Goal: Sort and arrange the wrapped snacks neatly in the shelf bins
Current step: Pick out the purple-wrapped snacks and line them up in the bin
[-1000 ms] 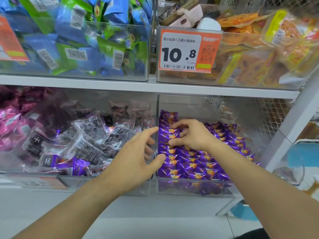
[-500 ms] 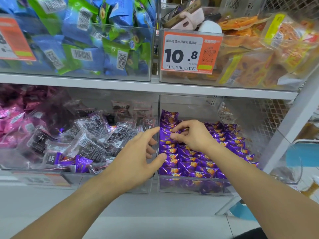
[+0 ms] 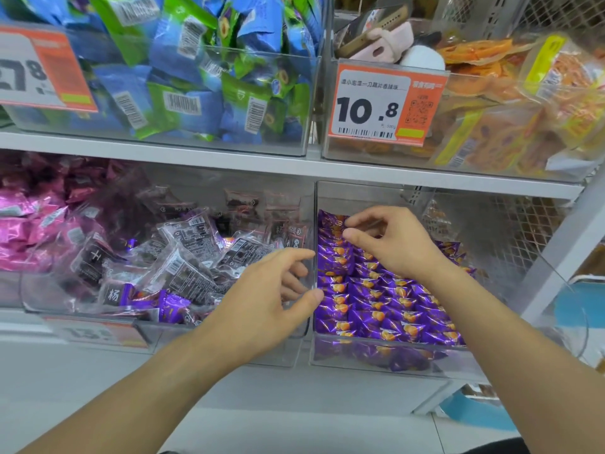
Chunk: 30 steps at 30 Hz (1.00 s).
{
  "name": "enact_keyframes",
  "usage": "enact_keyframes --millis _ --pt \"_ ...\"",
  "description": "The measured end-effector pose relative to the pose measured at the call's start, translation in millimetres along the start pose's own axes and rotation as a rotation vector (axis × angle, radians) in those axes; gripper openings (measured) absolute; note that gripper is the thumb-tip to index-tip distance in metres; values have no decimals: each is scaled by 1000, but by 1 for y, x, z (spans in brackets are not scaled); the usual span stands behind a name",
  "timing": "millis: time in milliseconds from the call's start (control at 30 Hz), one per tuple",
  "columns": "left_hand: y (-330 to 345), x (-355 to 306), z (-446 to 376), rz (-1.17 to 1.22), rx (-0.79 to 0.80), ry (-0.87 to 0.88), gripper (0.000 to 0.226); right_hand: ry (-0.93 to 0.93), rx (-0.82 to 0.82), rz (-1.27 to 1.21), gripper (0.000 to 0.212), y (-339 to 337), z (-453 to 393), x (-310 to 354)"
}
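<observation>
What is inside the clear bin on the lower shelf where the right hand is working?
The clear bin holds purple wrapped snacks laid in neat rows. The right hand covers some near the back, and deeper layers are only dimly visible.

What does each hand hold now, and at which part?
The right hand pinches a purple snack in the back row at its right edge. The left hand holds no snack; its thumb lies against the bin wall.

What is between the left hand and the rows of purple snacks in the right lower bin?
In the head view, the bin's clear side wall stands between the left hand and the purple snacks; the thumb reaches that wall's edge.
</observation>
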<state>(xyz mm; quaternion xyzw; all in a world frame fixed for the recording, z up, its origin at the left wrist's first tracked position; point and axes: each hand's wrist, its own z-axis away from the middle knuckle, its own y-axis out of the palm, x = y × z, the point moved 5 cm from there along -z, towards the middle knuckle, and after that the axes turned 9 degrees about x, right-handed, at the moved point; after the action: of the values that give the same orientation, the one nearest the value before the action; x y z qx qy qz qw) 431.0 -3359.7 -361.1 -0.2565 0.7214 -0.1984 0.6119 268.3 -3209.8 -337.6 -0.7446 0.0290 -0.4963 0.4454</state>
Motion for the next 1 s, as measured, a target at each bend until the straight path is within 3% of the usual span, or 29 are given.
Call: enact_keyframes --millis 167,267,333,400,533,667,800,1000 --pt "-46 11 6 -213 -196 12 13 -294 70 -277 8 38 16 82" --pt "-81 54 7 -590 -230 -172 57 -367 258 -66 10 74 -11 116" --pt "-91 84 11 -755 -77 -329 84 -304 352 142 19 96 -49 121" --pt "-93 107 16 -751 57 -397 96 -147 455 354 33 119 -88 114" --pt "-103 112 20 -723 49 -346 97 -2 701 629 42 168 -114 102" --pt "-113 113 28 -511 27 -294 82 -50 642 549 37 177 -114 100" --pt "-148 130 43 -374 -212 -406 58 -47 594 393 37 169 -113 95" --pt "-147 144 35 -514 -68 -532 60 -58 310 322 25 157 -114 101"
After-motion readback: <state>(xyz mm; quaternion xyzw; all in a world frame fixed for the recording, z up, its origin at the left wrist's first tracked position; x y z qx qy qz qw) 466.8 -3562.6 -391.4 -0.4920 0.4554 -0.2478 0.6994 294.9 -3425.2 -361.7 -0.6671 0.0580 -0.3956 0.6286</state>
